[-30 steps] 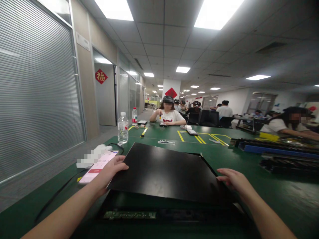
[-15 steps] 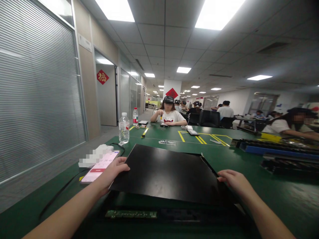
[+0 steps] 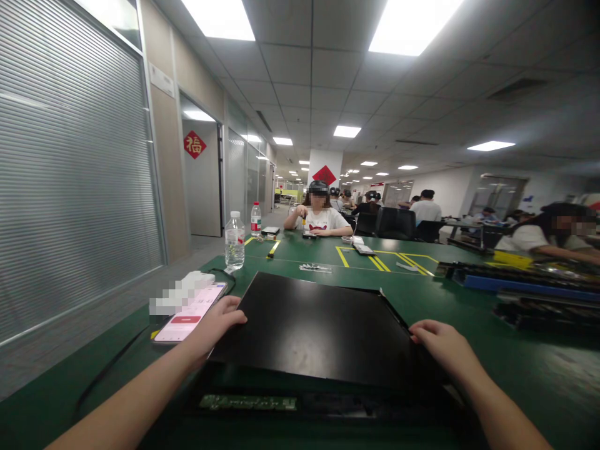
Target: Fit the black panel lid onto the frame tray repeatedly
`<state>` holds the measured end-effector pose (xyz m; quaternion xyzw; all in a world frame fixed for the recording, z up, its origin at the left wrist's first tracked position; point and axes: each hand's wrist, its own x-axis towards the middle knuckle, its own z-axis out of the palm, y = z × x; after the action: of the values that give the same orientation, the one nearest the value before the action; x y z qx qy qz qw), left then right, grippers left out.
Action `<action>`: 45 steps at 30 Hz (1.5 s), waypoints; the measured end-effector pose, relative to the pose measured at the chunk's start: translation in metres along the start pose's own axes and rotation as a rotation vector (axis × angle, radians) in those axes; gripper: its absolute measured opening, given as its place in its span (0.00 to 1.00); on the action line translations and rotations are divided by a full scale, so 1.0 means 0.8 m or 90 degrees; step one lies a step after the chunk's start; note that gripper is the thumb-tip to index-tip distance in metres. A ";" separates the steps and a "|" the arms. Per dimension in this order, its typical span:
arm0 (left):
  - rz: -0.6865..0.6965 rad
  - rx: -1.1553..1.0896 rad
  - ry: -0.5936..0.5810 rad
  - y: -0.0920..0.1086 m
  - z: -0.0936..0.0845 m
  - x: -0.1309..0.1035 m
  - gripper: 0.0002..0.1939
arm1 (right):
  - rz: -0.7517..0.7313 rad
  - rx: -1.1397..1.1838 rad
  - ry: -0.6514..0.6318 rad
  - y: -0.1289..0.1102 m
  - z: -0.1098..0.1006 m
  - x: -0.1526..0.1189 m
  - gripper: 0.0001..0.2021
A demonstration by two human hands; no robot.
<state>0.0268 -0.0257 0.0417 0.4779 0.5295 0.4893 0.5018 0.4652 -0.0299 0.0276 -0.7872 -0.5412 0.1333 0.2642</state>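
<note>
Evidently the black panel (image 3: pixel 309 331) is the middle of the dial: it sits over the green table (image 3: pixel 473 325), glossy face up, straight ahead of the person. At nine to ten o'clock from it, a phone (image 3: pixel 190 319) lies with its screen lit. At nine, the left hand (image 3: pixel 222 322) is clamped on the panel's edge, thumb over the top face and fingers along the outside; their grip underneath is hidden. A water bottle (image 3: pixel 234 244) stands upright at ten to eleven. Towards seven, a green circuit board (image 3: pixel 248 402) shows along the near bar of a dark frame (image 3: pixel 347 405), which runs on past six.

The panel looks thin, flat and fairly light. I judge it stiff but easily cracked if twisted or pressed in the middle, and slick across its shiny face. The sound holds are its edges, at nine and three, with even support and soft fingertips.

At three, the right hand (image 3: pixel 438 344) has thumb and fingertips close together at the right edge; whether they pinch panel, frame or both, I cannot tell.
</note>
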 end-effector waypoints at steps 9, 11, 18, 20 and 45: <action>-0.010 -0.013 0.005 -0.005 0.002 0.001 0.12 | -0.007 -0.032 0.006 -0.008 -0.006 -0.007 0.11; -0.009 -0.022 0.005 -0.009 0.000 0.005 0.12 | -0.003 -0.027 0.006 -0.008 -0.006 -0.008 0.12; -0.001 0.007 0.006 -0.007 -0.014 0.013 0.18 | 0.021 0.001 0.022 -0.009 -0.006 -0.007 0.11; -0.003 0.054 0.016 -0.004 -0.018 0.013 0.20 | 0.026 0.015 0.022 -0.008 -0.005 -0.005 0.11; 0.164 0.525 0.051 -0.036 -0.033 0.032 0.13 | 0.020 0.174 -0.014 0.017 0.004 0.012 0.13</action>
<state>-0.0010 -0.0028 0.0121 0.6813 0.6358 0.3133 0.1828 0.4780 -0.0236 0.0183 -0.7505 -0.5087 0.2184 0.3610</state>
